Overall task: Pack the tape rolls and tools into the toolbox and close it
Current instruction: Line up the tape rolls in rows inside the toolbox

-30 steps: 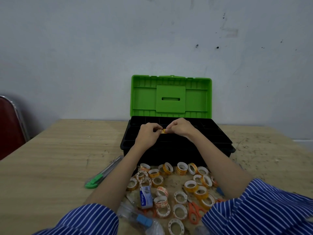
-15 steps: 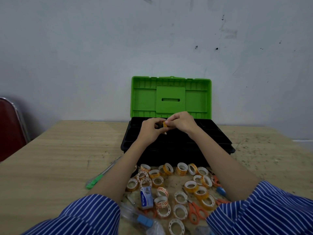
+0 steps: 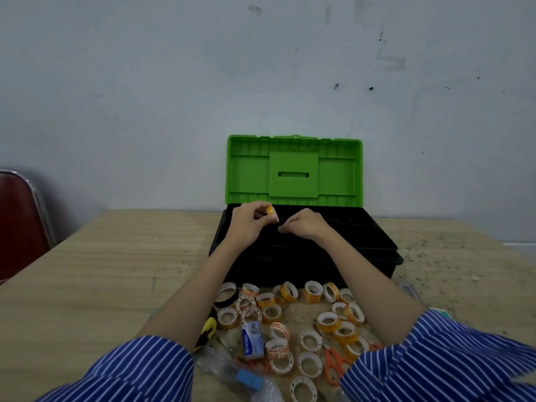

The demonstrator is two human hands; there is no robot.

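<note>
The left hand (image 3: 246,224) pinches a small yellow tape roll (image 3: 270,211) above the open black plastic toolbox with green lid (image 3: 362,245). The right hand (image 3: 303,226) is just beside it, fingers loosely curled and holding nothing.

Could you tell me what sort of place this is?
Probably a plain workroom or workshop bench: a scuffed wooden table against a bare stained wall, with an open toolbox on it.

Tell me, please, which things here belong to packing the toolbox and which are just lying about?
Part of the job:
tape roll pinched in the left hand
right hand beside it
open toolbox
loose tape rolls on the table
orange scissors
yellow cutter

Just lying about:
red chair
blue-and-white box (purpose unclear)
</note>
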